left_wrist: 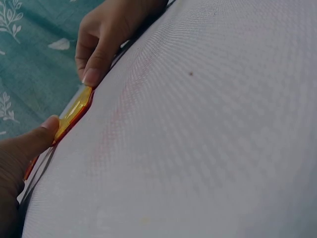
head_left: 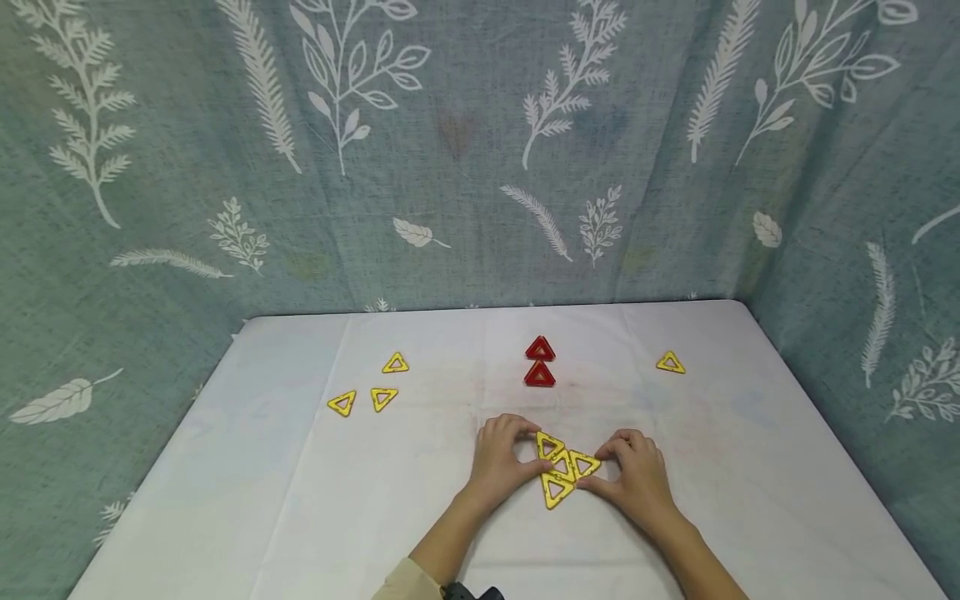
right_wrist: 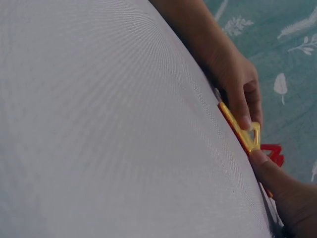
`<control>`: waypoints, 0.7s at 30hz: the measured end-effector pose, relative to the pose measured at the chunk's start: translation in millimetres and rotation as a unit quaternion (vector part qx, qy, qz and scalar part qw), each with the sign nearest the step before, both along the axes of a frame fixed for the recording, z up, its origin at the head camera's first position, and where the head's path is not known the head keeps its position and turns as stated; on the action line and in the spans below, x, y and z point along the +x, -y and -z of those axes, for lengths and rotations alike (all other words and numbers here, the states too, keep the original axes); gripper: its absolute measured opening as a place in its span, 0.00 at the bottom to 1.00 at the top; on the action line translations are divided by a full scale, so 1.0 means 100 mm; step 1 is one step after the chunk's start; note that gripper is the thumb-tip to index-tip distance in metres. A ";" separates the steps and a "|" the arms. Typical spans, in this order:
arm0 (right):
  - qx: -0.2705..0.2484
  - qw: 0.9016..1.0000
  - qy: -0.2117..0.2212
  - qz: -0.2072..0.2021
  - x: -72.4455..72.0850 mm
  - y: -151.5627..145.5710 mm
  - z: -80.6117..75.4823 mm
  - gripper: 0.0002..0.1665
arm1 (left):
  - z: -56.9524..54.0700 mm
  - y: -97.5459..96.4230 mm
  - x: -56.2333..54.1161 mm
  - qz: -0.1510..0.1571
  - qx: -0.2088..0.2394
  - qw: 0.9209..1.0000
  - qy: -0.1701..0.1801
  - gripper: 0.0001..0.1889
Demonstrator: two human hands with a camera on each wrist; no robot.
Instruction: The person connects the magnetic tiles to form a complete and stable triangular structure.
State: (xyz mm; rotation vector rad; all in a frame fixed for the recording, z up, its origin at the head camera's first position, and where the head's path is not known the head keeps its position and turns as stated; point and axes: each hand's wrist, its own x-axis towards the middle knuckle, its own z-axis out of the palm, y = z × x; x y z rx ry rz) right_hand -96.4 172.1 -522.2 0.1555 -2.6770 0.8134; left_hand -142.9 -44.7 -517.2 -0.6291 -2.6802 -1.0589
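Observation:
Several yellow triangular magnetic tiles lie edge to edge near the front of the table, forming a larger triangle. My left hand [head_left: 497, 460] pinches the upper tile [head_left: 539, 446] of this group from the left, index finger at its top corner and thumb by the middle tile. From the other side, my right hand [head_left: 639, 477] holds the right-hand tile [head_left: 585, 456] between thumb and index finger. The lowest tile [head_left: 546, 492] points toward me, untouched by fingers. Low side views from both wrists show thumbs on the yellow tiles' edges.
Two red triangle pieces [head_left: 540, 383] sit one behind the other beyond the hands. Three loose yellow tiles [head_left: 395, 369] lie at the back left, another yellow tile [head_left: 671, 369] at the back right. A leaf-patterned curtain [head_left: 480, 167] encloses the white-covered table [head_left: 225, 483].

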 end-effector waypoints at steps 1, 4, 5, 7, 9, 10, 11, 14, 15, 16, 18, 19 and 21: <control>-0.004 1.000 0.006 0.003 0.00 0.01 0.00 0.27 | 0.00 0.00 0.00 -0.002 0.000 1.000 -0.001 0.26; -0.017 1.000 0.014 0.011 0.00 0.03 0.00 0.27 | 0.01 0.00 0.00 -0.004 0.005 1.000 -0.004 0.26; -0.019 1.000 0.014 0.013 0.00 0.03 -0.01 0.27 | 0.01 0.00 0.00 -0.004 0.007 1.000 -0.006 0.26; -0.023 1.000 0.010 0.014 -0.01 0.04 -0.01 0.27 | 0.02 0.00 0.00 -0.006 0.007 1.000 -0.009 0.26; -0.024 1.000 0.002 0.015 -0.01 0.04 -0.01 0.27 | 0.02 0.00 0.00 -0.008 0.006 1.000 -0.008 0.26; -0.023 1.000 -0.003 0.014 -0.01 0.04 -0.01 0.27 | 0.02 0.00 0.00 -0.009 0.004 1.000 -0.005 0.26; -0.023 1.000 -0.008 0.014 -0.01 0.04 -0.01 0.27 | 0.02 0.00 0.00 -0.010 0.003 1.000 0.000 0.26; -0.023 0.999 -0.028 0.009 0.00 0.05 0.01 0.28 | 0.01 -0.01 0.00 -0.009 0.000 1.000 0.013 0.25; -0.027 0.999 -0.034 0.006 0.00 0.05 0.01 0.29 | 0.00 -0.01 0.00 -0.007 0.000 1.000 0.016 0.25; -0.030 0.999 -0.037 0.001 0.00 0.05 0.01 0.29 | 0.00 -0.01 0.01 -0.005 -0.001 1.000 0.017 0.25; -0.034 0.999 -0.038 -0.008 0.00 0.05 0.01 0.29 | -0.01 -0.01 0.01 -0.001 -0.004 1.000 0.018 0.25; -0.036 0.999 -0.035 -0.013 -0.01 0.05 0.00 0.29 | -0.01 -0.01 0.01 0.002 -0.005 1.000 0.015 0.25; -0.036 0.999 -0.025 -0.018 0.00 0.06 -0.01 0.28 | -0.01 -0.01 0.01 0.006 -0.010 1.000 0.015 0.25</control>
